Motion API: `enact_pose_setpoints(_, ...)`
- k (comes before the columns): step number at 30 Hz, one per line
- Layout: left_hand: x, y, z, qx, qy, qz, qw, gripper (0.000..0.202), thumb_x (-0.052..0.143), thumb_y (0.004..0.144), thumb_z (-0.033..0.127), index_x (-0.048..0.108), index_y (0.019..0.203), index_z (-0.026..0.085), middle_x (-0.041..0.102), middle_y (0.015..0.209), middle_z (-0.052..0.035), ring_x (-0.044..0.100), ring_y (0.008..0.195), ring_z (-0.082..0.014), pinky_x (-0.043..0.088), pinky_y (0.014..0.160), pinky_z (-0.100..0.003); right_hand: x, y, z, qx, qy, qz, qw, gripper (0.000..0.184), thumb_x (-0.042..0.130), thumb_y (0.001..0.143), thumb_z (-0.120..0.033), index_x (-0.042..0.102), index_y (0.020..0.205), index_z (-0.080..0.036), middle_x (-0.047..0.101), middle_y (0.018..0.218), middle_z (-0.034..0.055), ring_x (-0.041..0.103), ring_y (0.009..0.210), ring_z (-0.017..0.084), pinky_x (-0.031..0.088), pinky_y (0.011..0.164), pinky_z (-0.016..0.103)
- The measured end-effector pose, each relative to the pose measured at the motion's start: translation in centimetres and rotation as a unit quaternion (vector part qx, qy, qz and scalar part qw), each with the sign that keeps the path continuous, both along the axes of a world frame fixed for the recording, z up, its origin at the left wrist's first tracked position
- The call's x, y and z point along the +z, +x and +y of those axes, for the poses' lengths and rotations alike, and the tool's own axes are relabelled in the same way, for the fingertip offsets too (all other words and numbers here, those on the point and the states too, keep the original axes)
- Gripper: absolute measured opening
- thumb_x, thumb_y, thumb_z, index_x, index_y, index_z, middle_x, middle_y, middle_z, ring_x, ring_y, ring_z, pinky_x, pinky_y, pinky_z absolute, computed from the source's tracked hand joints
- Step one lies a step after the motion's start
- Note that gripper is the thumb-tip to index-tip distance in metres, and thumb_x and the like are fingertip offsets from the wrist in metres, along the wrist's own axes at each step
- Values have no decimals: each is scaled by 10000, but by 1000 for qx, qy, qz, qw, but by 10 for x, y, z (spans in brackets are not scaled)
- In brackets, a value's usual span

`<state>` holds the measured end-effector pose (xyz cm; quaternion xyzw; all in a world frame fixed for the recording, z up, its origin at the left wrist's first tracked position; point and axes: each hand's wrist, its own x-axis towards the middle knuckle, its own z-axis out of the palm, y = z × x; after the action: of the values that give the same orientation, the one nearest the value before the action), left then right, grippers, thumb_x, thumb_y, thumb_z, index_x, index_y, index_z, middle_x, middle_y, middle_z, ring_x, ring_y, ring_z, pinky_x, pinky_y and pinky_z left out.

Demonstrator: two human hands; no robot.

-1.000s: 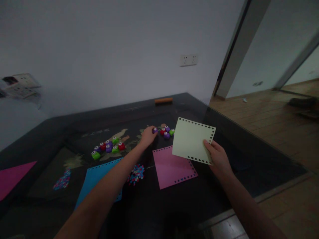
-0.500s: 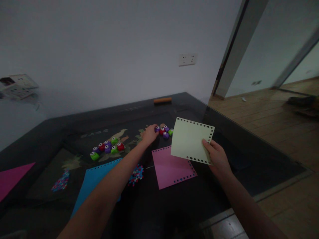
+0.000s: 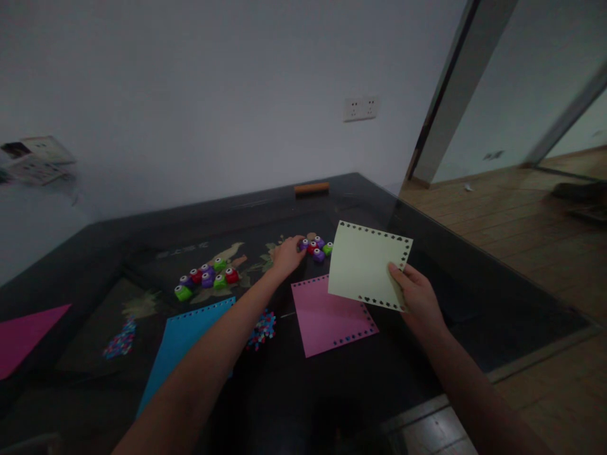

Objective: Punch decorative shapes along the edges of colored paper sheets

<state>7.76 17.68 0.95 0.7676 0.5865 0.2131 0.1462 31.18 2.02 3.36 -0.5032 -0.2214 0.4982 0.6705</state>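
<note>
Pale yellow card [image 3: 363, 265] is pinched at its edge in the grip of the right hand [image 3: 417, 300], just above the pink sheet [image 3: 332, 315]. Beyond that sheet the left hand [image 3: 287, 254] touches a purple punch [image 3: 304, 243]; whether its grip has closed I cannot tell. Picking a punch seems the step, and lifting it needs a clean pinch.

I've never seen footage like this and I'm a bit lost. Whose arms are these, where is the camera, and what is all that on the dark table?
There is no machine here. The camera sits on a person's head and looks down at their own two bare arms, and the picture is taken from there. The left hand reaches to a small group of coloured punches, with its fingertips at a purple one; I can't tell whether it grips it. The right hand pinches a pale card, edged with punched holes and lifted above the table. On the table lie a pink sheet, a blue sheet, a second cluster of punches and some confetti.
</note>
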Motion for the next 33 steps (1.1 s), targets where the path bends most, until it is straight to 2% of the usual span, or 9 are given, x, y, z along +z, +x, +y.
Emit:
enact_pose_setpoints(8,-2,-3,3,7,6,7,1000,282,561,900,329,577,1124,159,600,1141,-87,600,974,-213,499,842,-423,-2,0,1,3,2,-13,1000,281,775,603,-332,690,831,-190,742,722,37,675,567,211,555,513,316)
enact_pose_setpoints(15,-3,-7,7,23,17,4,1000,263,678,795,323,617,1002,173,668,959,-88,622,881,-225,459,752,-314,0,-1,0,4,2,-4,1000,308,795,576,-331,696,827,-184,746,743,43,671,561,206,557,517,314)
enact_pose_setpoints(19,-4,-6,7,24,23,-5,999,262,683,788,336,614,985,176,669,918,-84,622,840,-225,453,723,-313,-1,-1,0,6,1,-11,1000,292,788,592,-334,694,826,-186,745,736,42,669,554,206,551,512,316)
enact_pose_setpoints(24,-1,-9,1,10,49,-29,998,278,674,793,300,604,1024,162,634,961,-91,609,884,-228,463,766,-323,-2,-1,0,15,3,-8,1000,317,801,569,-339,697,829,-191,741,707,30,661,535,198,525,470,290)
enact_pose_setpoints(29,14,-23,-27,-19,79,-59,995,285,566,858,213,552,1132,138,578,1033,-94,594,896,-196,479,801,-328,-2,-2,-2,46,-14,-28,998,342,822,543,-346,697,817,-184,736,693,32,648,517,189,505,450,273)
enact_pose_setpoints(33,29,-39,-77,-76,71,-61,993,281,577,837,156,562,1117,171,583,988,-51,583,844,-173,487,807,-336,-3,-5,-3,91,-26,-54,994,351,808,576,-352,688,862,-187,735,705,22,643,516,168,508,473,264)
